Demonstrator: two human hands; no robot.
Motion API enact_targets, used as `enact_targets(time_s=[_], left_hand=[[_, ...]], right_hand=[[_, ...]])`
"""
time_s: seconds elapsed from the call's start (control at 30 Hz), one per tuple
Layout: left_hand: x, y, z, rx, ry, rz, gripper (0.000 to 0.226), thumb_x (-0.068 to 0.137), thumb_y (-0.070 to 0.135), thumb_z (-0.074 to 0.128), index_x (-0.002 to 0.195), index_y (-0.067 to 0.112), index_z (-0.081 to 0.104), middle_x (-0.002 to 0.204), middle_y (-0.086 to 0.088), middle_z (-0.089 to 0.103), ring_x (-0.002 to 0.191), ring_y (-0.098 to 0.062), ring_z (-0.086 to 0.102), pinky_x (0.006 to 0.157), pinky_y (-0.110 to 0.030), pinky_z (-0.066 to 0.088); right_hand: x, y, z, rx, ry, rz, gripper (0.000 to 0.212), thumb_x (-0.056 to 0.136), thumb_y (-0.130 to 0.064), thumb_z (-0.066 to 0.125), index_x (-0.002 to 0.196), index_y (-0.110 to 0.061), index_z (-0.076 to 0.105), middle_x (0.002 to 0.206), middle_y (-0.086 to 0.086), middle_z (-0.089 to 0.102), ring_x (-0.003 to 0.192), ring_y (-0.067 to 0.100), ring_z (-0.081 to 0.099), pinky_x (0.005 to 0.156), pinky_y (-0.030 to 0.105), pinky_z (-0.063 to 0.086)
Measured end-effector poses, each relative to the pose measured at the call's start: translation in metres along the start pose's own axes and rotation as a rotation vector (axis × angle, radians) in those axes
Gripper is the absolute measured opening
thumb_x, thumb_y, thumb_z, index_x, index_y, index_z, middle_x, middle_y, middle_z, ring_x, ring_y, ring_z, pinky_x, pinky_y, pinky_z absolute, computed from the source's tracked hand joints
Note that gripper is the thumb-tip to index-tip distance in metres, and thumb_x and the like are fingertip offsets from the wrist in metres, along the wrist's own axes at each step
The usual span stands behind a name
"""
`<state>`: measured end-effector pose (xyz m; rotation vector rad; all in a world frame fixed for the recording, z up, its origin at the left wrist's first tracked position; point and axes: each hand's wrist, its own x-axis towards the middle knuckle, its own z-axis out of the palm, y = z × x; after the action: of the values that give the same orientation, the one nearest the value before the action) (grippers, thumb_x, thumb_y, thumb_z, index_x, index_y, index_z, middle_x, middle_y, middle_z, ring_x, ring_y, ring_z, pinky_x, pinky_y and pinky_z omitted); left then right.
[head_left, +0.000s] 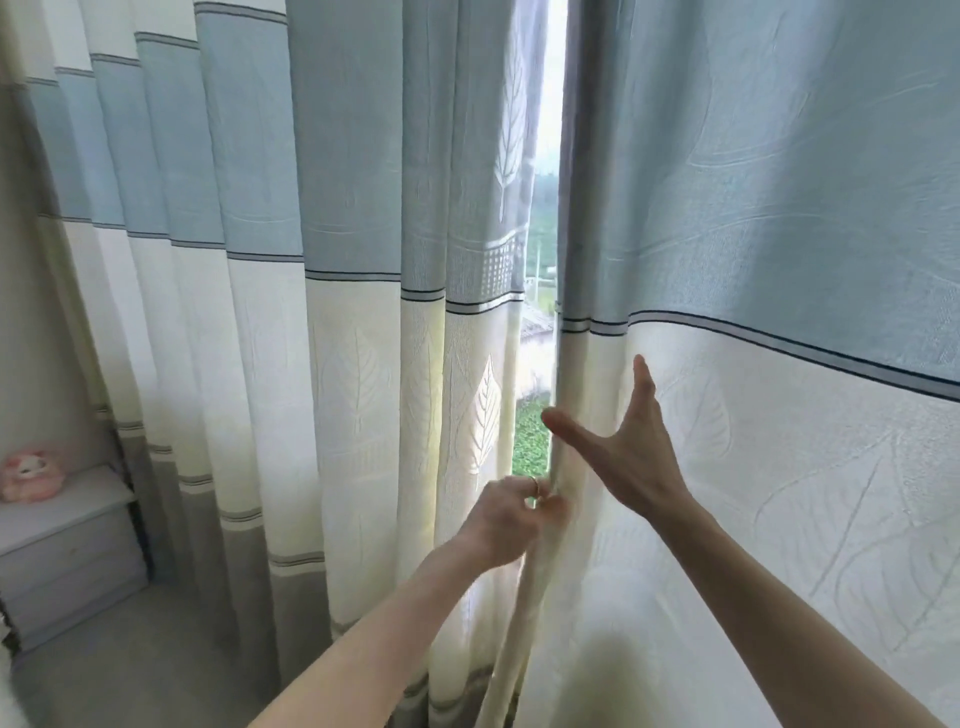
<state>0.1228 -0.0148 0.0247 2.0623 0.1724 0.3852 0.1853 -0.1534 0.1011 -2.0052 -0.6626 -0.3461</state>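
Right curtain (753, 208): inner edge being taken in hand at the window gap (543, 249).
Left hand (511, 519) is pinching the hem, likely to keep it bunched; right hand (623, 457), spread wide and holding nothing, is steadying the cloth just above.

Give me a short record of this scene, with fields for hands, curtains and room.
Left hand: pinches the inner edge of the right curtain.
Right hand: open, fingers spread, by the same edge.
Left curtain: hangs in folds.
Gap: narrow, greenery outside.
Room: pink plush toy on a grey cabinet.
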Motion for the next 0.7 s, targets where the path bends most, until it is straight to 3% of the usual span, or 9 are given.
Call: enact_targets(time_s=[0.07,0.13,0.2,0.27,0.37,0.47,0.6,0.67,0.7], left_hand=[[0.009,0.009,-0.001,-0.032,-0.164,0.004,0.021,0.087,0.031,0.070,0.099,0.014,0.076,0.089,-0.002,0.073,0.072,-0.017,0.070,0.071,-0.037,0.061],[0.017,0.013,-0.008,0.005,-0.242,0.053,0.032,0.081,0.035,0.074,0.109,0.020,0.074,0.099,0.000,0.072,0.084,-0.012,0.071,0.074,-0.030,0.059],[0.022,0.015,-0.021,0.047,-0.104,0.174,0.035,0.077,0.041,0.070,0.110,0.033,0.073,0.111,0.007,0.066,0.097,-0.005,0.065,0.079,-0.024,0.053],[0.029,0.014,-0.038,0.010,0.134,0.244,0.031,0.076,0.042,0.066,0.106,0.036,0.072,0.114,0.010,0.062,0.100,-0.005,0.061,0.080,-0.025,0.051],[0.042,0.014,-0.052,-0.011,0.264,0.262,0.034,0.078,0.045,0.063,0.108,0.030,0.067,0.112,0.008,0.064,0.098,-0.007,0.062,0.079,-0.029,0.052],[0.058,0.031,-0.046,-0.067,0.122,0.284,0.048,0.079,0.056,0.060,0.119,0.031,0.060,0.117,0.009,0.063,0.102,-0.009,0.062,0.075,-0.021,0.048],[0.078,0.084,0.000,-0.158,-0.161,0.341,0.074,0.082,0.066,0.058,0.143,0.028,0.039,0.138,-0.004,0.052,0.111,-0.015,0.057,0.084,-0.026,0.047],[0.084,0.117,0.033,-0.184,-0.225,0.361,0.086,0.082,0.070,0.056,0.149,0.022,0.031,0.142,-0.003,0.048,0.116,-0.015,0.054,0.094,-0.030,0.045],[0.086,0.133,0.050,-0.197,-0.218,0.377,0.086,0.082,0.071,0.055,0.146,0.018,0.036,0.137,0.001,0.052,0.115,-0.012,0.055,0.100,-0.032,0.045]], right_hand=[[0.014,-0.007,0.000,-0.013,0.044,-0.003,0.117,0.062,-0.076,0.072,0.149,-0.032,0.007,0.152,0.004,0.036,0.133,0.028,0.042,0.103,0.049,0.042],[0.027,-0.006,0.000,-0.078,0.151,-0.023,0.078,0.078,-0.048,0.074,0.136,-0.022,0.029,0.117,0.005,0.062,0.100,0.035,0.064,0.082,0.046,0.054],[0.034,-0.002,-0.004,-0.151,0.251,-0.026,0.037,0.087,-0.025,0.066,0.117,-0.016,0.047,0.091,0.007,0.068,0.079,0.037,0.067,0.070,0.045,0.056],[0.038,0.006,-0.008,-0.121,0.292,0.000,0.019,0.088,-0.015,0.060,0.105,-0.015,0.054,0.077,0.006,0.067,0.067,0.033,0.065,0.065,0.044,0.057],[0.036,0.019,-0.017,-0.048,0.297,0.033,0.009,0.088,-0.012,0.055,0.095,-0.019,0.054,0.065,0.000,0.060,0.056,0.019,0.061,0.051,0.033,0.051],[0.027,0.029,-0.034,-0.014,0.305,0.029,0.007,0.091,-0.018,0.054,0.088,-0.025,0.053,0.060,-0.006,0.058,0.053,0.009,0.060,0.041,0.017,0.041],[0.003,0.038,-0.072,0.018,0.367,0.033,0.006,0.093,-0.023,0.054,0.089,-0.024,0.058,0.066,-0.004,0.063,0.059,0.011,0.060,0.044,0.020,0.045],[-0.010,0.041,-0.096,-0.009,0.407,0.032,0.008,0.094,-0.025,0.055,0.096,-0.021,0.061,0.070,0.002,0.065,0.064,0.015,0.060,0.048,0.023,0.047],[-0.017,0.042,-0.109,-0.036,0.424,0.029,0.009,0.095,-0.026,0.055,0.098,-0.019,0.061,0.072,0.004,0.066,0.064,0.016,0.060,0.050,0.025,0.048]])
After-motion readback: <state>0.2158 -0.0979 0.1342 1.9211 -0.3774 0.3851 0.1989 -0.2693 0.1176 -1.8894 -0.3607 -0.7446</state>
